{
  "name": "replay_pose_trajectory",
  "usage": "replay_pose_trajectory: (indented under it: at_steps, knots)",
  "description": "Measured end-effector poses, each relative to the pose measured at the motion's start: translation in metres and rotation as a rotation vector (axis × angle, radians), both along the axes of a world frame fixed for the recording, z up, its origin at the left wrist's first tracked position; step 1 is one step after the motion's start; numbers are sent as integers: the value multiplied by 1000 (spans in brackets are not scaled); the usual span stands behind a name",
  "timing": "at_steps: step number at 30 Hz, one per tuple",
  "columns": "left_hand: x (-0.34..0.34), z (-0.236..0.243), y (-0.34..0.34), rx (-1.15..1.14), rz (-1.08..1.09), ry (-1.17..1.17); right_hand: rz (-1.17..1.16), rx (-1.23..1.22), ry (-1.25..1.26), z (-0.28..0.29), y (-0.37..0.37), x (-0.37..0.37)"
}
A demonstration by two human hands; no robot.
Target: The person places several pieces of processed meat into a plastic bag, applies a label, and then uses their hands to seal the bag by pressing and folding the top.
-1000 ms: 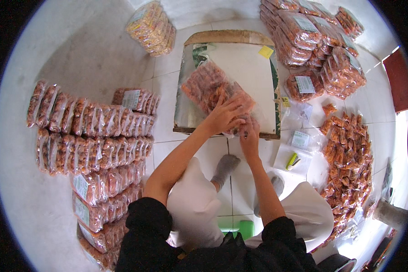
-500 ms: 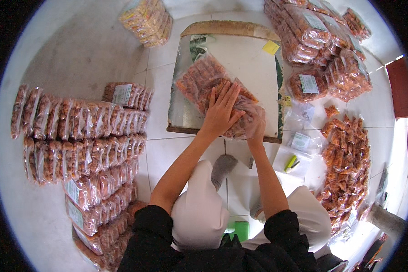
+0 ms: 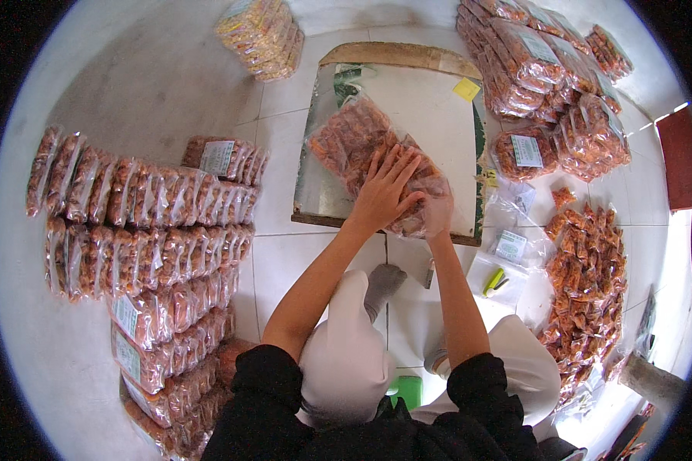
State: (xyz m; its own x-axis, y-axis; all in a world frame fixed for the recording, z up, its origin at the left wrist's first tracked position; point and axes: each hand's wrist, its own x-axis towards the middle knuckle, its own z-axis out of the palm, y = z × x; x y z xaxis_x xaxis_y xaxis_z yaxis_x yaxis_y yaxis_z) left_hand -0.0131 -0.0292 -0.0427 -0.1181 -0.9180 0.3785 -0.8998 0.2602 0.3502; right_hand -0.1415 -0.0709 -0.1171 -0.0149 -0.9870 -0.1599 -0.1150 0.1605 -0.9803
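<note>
A large clear plastic bag (image 3: 351, 137) packed with smaller packets of reddish-brown food lies slantwise on a pale, worn board (image 3: 430, 115) in front of me. My left hand (image 3: 388, 184) rests flat on top of the bag, fingers outstretched and slightly spread, pressing the packets. At the bag's near right end, my right hand (image 3: 438, 213) grips the loose plastic; the film partly veils its fingers. A yellow slip (image 3: 466, 89) lies on the board's far right corner.
Stacked packed bags (image 3: 150, 192) stand at left, yellowish packs (image 3: 261, 38) at far left, and more bags (image 3: 523, 61) at far right. Loose small packets (image 3: 584, 284) are heaped at right, near empty clear bags (image 3: 511, 244) and a lime-green stapler-like tool (image 3: 494, 282). A green object (image 3: 407, 390) sits below.
The plastic at the bag's right end lies closer around the packets, with my right hand tighter against it. My left hand stays flat on top. The whole view has shifted slightly.
</note>
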Motion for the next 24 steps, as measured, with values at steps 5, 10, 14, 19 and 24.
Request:
replay_pose_trajectory:
  at_steps: [5,10,14,19,24]
  knots:
    - [0,4,-1,-3,-26,-25,37,-442,203,32,9,3]
    - [-2,-2,-1,-8,4,-72,101,-565,298,37,17,-22]
    - [0,-8,0,-12,25,-49,101,-428,478,20,66,-57]
    - [-2,-7,-3,-24,16,-75,82,-466,682,17,82,-45]
    - [5,1,-3,-13,-18,35,100,-474,349,29,75,-32]
